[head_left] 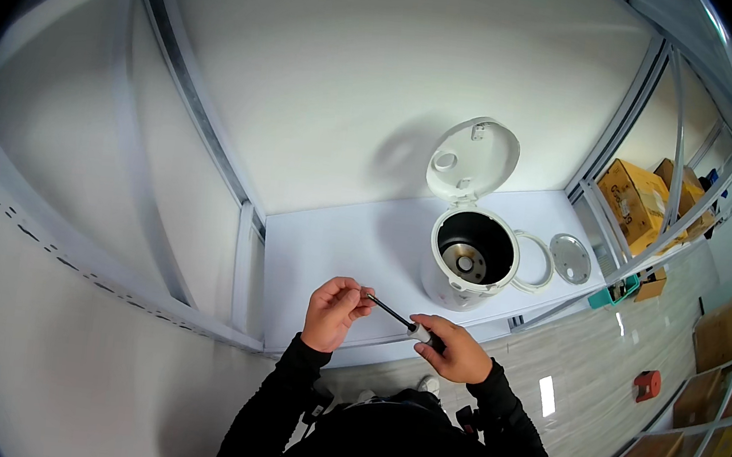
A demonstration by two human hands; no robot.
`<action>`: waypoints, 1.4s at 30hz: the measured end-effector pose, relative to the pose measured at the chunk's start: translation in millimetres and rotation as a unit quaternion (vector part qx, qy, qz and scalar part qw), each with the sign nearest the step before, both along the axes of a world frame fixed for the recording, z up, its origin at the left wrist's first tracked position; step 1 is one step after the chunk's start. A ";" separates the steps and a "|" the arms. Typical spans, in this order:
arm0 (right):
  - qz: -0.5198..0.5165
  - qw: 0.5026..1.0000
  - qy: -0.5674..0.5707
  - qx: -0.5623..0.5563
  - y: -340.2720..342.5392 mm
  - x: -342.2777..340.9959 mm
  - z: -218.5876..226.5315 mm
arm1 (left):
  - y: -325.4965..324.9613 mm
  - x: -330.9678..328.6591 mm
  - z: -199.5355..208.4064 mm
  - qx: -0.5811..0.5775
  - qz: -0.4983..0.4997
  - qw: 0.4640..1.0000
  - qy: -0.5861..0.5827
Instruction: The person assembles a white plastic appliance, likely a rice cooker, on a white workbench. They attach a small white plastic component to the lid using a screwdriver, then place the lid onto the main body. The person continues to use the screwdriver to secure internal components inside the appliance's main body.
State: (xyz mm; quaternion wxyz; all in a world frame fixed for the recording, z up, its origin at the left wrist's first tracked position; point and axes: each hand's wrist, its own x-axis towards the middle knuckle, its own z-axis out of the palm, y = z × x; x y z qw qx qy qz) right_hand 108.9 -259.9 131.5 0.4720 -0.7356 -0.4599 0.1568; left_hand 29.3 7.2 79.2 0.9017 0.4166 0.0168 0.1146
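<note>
The driver (393, 313) lies between the two hands, its long axis slanting across the front of the body; the handle end is with the right hand (453, 352), and the thin dark shaft points leftward and a little away from the person, its tip meeting the fingertips of the left hand (337, 313). The right hand is closed round the handle, thumb along it; the left hand's thumb and forefinger are pinched together on the tip end; whether some small part also sits between them is too small to tell.

The relation that counts here, by my reading, is the shaft's line against the cooker (455, 293); the cooker stands upright on the table (321, 234), beyond the right hand and to the right of the left hand, while the tip points left, away from it; the right hand is the nearer of the two, apart from the cooker wall. The lid (491, 163) stands raised at the far side, so the dark well is open from above, with metal showing at its bottom; the pale ring (533, 288) lies just right of the cooker, and the metal disc (571, 258) lies beyond the ring, further right.
</note>
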 end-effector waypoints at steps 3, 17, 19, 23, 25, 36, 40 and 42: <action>-0.011 1.000 -0.015 -0.004 -3.6 0.6 0.0 | -1.4 1.4 1.5 0.015 -0.011 1.000 -0.003; -0.031 0.998 -0.052 -0.036 -5.1 -1.8 8.9 | 1.0 4.2 3.5 0.140 0.028 0.990 0.010; -0.034 0.997 -0.058 -0.039 -4.5 -2.8 10.0 | 0.2 3.5 5.0 0.154 0.036 0.987 0.003; -0.049 0.993 -0.099 -0.035 -3.4 -6.2 11.9 | -1.1 2.8 6.5 0.200 0.048 0.979 0.000; -0.054 0.991 -0.116 -0.039 -3.0 -6.8 12.9 | -2.2 2.3 9.2 0.209 0.056 0.976 0.006; -0.053 0.998 0.036 -0.026 -2.5 -7.4 13.9 | -23.5 17.6 24.0 0.232 0.121 0.965 -0.023; -0.074 0.997 0.032 0.022 -12.3 -4.3 22.4 | -42.0 33.7 38.9 0.247 0.078 0.965 -0.045; -0.091 0.994 0.035 0.048 -21.1 -1.5 24.1 | -58.0 44.4 45.2 0.250 0.049 0.965 -0.056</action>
